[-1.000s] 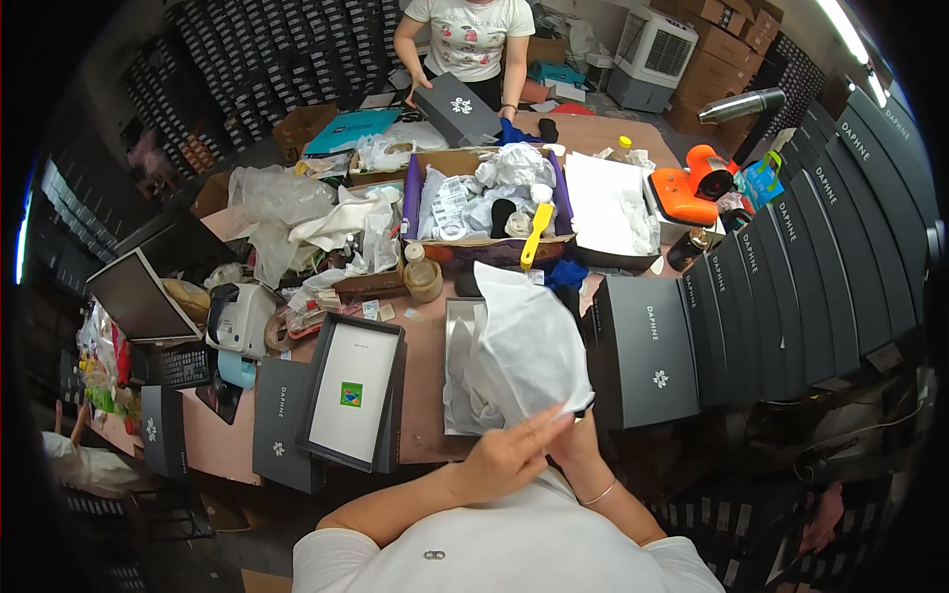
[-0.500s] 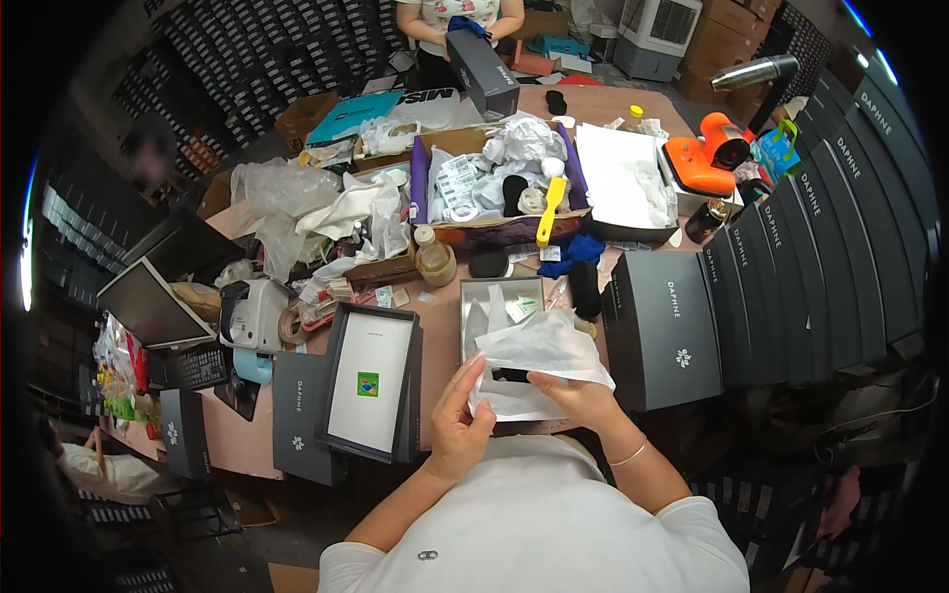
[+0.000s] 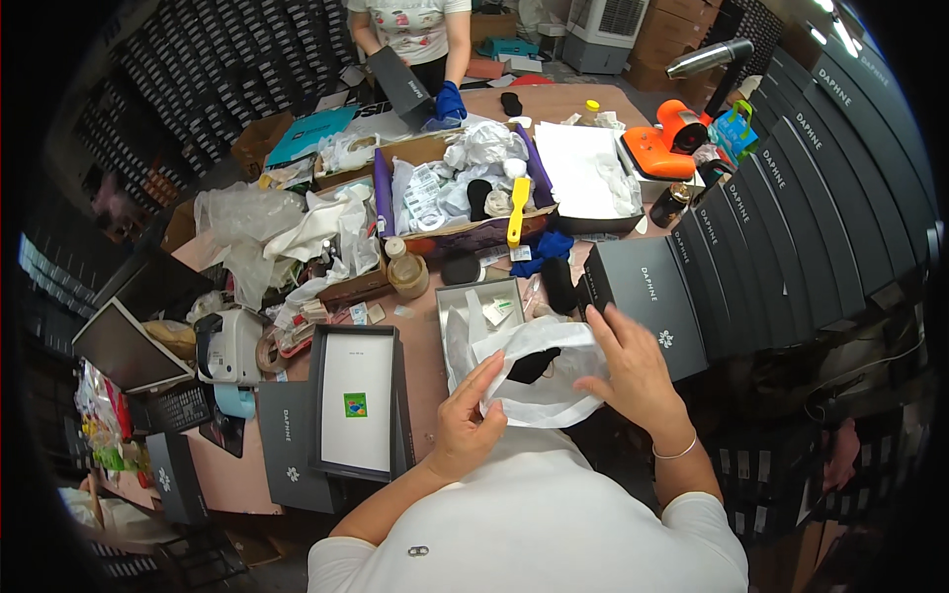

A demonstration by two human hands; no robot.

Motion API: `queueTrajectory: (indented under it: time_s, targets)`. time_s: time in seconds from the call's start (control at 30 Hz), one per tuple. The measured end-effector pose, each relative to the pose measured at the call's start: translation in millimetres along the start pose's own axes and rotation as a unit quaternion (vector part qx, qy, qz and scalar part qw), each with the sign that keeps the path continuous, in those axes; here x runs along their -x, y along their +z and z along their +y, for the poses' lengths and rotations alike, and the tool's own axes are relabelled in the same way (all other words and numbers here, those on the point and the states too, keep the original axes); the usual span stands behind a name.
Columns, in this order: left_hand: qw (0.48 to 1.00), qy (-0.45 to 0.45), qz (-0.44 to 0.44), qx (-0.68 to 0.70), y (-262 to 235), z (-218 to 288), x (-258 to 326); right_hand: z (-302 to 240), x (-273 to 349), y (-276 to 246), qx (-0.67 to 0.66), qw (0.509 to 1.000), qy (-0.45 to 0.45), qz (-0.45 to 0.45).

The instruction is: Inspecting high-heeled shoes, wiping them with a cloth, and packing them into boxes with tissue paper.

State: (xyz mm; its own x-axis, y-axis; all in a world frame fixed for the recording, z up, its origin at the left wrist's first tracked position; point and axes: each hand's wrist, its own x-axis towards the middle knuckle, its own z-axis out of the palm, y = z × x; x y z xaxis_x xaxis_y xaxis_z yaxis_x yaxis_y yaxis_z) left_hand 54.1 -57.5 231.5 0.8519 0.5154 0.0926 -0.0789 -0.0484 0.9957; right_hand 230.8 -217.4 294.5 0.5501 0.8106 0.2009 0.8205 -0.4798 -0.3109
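Observation:
Thin white wrapping paper (image 3: 563,400) is spread into a loose ring in front of my chest, with a black thing (image 3: 534,366) inside it, too covered to name. My left hand (image 3: 470,420) pinches the paper's left edge between thumb and fingers. At the right edge my right hand (image 3: 638,376) is open, its fingers stretched and the thumb touching the paper. Partly behind the paper stands an open grey box (image 3: 447,321), holding white paper and a small white packet (image 3: 499,311).
Left of my hands lies a dark box lid (image 3: 358,395) with a white inside. Dark grey boxes (image 3: 647,287) are lined up at the right. Beyond are a glass bottle (image 3: 406,272), a purple carton of crumpled paper (image 3: 380,198) and an orange device (image 3: 657,153). A person (image 3: 415,35) across handles a box.
My right hand has moved right and spread its fingers, and the paper has opened wider around the black thing. Across the table, the other person's box has tilted and come lower. The view has shifted.

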Motion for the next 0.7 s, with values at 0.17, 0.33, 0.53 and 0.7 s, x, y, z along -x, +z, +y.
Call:
queueTrajectory:
  time_s: [0.17,0.33,0.53,0.7]
  targets:
    - [0.999,0.006,-0.034,-0.02,-5,-12,-2,43,-7,28,-0.314,0.943,0.101,0.031]
    - [0.997,-0.068,-0.032,0.01,-17,-11,2,31,-47,43,-0.125,0.988,-0.085,-0.037]
    - [0.97,-0.18,-0.091,0.136,-50,-23,9,10,-61,5,-0.226,0.967,-0.106,-0.053]
    - [0.818,-0.385,-0.042,0.426,-70,-64,-6,-55,-42,40,-0.338,0.899,-0.245,-0.132]
